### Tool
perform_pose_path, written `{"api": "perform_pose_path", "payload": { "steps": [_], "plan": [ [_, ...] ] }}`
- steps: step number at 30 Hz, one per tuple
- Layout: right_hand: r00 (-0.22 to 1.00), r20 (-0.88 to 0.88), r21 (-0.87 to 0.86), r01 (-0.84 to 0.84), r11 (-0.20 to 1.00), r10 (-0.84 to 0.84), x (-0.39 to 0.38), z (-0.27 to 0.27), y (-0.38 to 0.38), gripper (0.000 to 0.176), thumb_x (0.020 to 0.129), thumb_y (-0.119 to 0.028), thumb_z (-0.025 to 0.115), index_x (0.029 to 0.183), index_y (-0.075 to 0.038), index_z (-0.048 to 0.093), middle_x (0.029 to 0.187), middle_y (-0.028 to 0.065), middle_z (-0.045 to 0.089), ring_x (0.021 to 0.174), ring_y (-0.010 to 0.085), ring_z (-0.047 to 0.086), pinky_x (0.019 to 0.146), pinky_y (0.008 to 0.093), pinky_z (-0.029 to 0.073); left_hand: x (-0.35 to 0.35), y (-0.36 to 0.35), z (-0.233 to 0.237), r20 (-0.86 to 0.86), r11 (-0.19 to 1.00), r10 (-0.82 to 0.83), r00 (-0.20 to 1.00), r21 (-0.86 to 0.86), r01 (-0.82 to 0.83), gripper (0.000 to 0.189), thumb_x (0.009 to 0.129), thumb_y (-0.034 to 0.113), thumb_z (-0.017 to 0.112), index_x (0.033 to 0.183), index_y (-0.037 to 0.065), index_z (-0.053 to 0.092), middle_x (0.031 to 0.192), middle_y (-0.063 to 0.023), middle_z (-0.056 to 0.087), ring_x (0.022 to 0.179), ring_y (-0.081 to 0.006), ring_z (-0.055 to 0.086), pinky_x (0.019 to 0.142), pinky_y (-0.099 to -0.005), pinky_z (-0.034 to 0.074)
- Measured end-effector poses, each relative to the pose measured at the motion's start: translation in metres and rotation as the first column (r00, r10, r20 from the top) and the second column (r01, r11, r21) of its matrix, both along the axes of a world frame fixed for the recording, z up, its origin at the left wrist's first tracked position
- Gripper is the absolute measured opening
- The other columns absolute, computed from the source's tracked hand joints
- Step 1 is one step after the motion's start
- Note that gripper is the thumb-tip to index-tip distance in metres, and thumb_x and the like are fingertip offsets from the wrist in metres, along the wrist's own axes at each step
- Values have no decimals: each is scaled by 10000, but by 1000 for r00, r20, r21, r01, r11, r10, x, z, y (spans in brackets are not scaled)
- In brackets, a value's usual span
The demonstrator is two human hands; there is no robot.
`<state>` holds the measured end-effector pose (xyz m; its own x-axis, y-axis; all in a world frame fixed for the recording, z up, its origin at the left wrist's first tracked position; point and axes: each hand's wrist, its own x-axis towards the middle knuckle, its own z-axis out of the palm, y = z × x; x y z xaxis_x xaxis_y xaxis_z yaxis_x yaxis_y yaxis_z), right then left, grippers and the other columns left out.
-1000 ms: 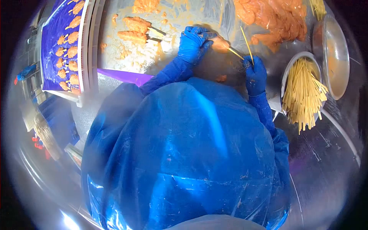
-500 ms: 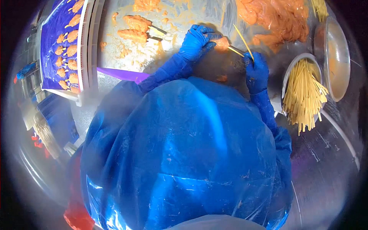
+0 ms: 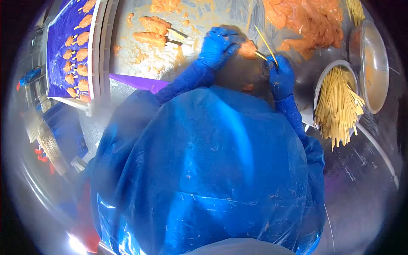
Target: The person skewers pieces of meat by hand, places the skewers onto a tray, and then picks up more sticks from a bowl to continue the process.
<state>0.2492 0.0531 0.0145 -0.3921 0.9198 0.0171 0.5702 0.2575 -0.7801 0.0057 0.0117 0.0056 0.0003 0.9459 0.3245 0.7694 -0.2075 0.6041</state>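
Note:
In a blue glove, my left hand (image 3: pixel 219 46) is closed around a piece of raw orange-coated meat (image 3: pixel 247 49), whose right end sticks out past the fingers. A skewer stub (image 3: pixel 261 55) protrudes from that meat and reaches to my right hand (image 3: pixel 281 77). Also gloved in blue, my right hand has its fingers pinched at the stub, and a second wooden skewer (image 3: pixel 266 44) rises slantwise from the same grip. Two finished-looking meat skewers (image 3: pixel 155 25) lie left of my left hand on the metal table (image 3: pixel 191 57).
A large heap of raw meat (image 3: pixel 306 23) covers the table's far right. Bamboo skewers (image 3: pixel 338 104) fill a round container to the right, beside a clear bowl (image 3: pixel 375 68). On the left stands a purple-lined tray (image 3: pixel 59 38) with rows of meat skewers.
My right hand has shifted slightly left toward the meat, and less of the stub shows between the hands. My left hand stays nearly in place.

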Motion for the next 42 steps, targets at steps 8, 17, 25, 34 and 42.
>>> {"api": "perform_pose_path", "payload": {
  "steps": [8,17,25,34,42],
  "plan": [
    [985,160,-25,62,998,-57,30,-1,-6,104,899,-111,632,949,-20,638,830,142,607,759,249,588,713,354,465,5,6,-14,56,993,111,992,24,-112,176,770,178,719,943,178,750,990,-88,682,949,-330,573,865,-427,479],
    [979,164,12,122,992,-123,65,10,-22,122,911,-117,622,960,-6,633,858,140,612,803,271,601,740,358,465,6,6,-14,-41,995,97,994,6,-96,218,812,161,693,1024,195,728,1034,-81,672,994,-325,569,871,-425,463],
    [974,175,9,144,990,-143,67,2,-26,125,915,-127,629,976,-18,636,886,126,611,810,242,598,755,327,465,24,3,0,-80,1000,13,997,-20,-15,220,823,212,695,1041,216,725,1061,-62,678,998,-327,570,882,-437,456],
    [971,194,50,134,990,-141,59,7,-21,105,908,-116,636,961,-26,634,858,128,593,804,260,586,749,347,464,23,6,-8,-84,1000,-14,996,4,15,264,803,218,706,1065,201,726,1094,-66,674,1006,-323,557,906,-432,443],
    [974,191,35,115,993,-119,50,9,-19,107,904,-117,633,959,-25,638,858,134,599,807,270,597,743,361,467,23,6,-9,-106,1000,-22,994,-8,21,309,788,227,714,1097,203,712,1106,-67,658,1018,-328,552,921,-438,434]
  ]
}}
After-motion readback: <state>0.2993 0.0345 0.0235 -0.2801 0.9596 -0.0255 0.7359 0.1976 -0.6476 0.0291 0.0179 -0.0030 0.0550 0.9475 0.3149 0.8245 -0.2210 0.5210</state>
